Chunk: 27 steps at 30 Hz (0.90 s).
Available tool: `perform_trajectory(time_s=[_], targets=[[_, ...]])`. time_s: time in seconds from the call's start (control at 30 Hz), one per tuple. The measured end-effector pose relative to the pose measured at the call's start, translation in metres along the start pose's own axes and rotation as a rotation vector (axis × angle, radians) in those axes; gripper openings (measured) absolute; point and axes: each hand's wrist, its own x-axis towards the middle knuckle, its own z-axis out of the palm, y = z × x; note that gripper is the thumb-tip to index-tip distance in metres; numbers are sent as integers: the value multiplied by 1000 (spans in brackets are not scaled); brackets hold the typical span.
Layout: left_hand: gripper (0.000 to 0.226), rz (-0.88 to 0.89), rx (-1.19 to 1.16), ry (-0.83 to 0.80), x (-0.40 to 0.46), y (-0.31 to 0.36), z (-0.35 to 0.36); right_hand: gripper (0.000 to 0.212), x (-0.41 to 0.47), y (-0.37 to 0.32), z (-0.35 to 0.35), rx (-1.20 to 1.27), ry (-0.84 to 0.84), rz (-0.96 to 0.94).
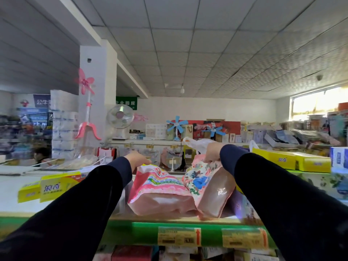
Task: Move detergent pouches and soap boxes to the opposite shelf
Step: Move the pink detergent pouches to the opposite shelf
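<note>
Two pink detergent pouches lie on the top shelf (56,208) in front of me. The left pouch (158,189) lies flat, and my left hand (137,160) holds its far top edge. The right pouch (209,185), printed with flowers, leans against the left one, and my right hand (211,152) grips its top. Yellow soap boxes (50,187) sit on the shelf to the left of my left arm. More yellow boxes (293,160) sit beyond my right arm.
The shelf's green front edge carries yellow price tags (178,235). Boxed goods fill the shelf below (131,253). A white plastic bag (197,143) sits behind my right hand. Blue and white packs (339,157) stand far right. Fans and stacked goods fill the shop behind.
</note>
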Motion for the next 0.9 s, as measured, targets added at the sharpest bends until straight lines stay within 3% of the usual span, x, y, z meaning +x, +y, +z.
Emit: perform_trajectory(time_s=[0.13,0.2,0.27,0.37,0.43,0.57,0.7,0.9], targets=[[55,-66,-229,-55,7,-4,0,48,14,3,3,109,-53,46],[52,-61,-164,-70,2,-4,0,49,13,0,3,129,-17,33],[43,18,-135,-25,-3,-1,0,51,10,-3,2,165,59,3],[33,149,-321,26,-8,2,-6,42,7,-3,-2,291,154,32],[20,205,-519,45,-17,6,-16,33,6,-2,-7,483,227,38],[26,324,-772,103,-40,28,-51,18,-12,-7,-13,916,453,-7],[29,441,-770,184,-58,25,-71,39,-35,-23,2,1086,787,-30],[29,483,-1003,142,-77,-24,-73,12,-61,-48,56,1378,821,-96]])
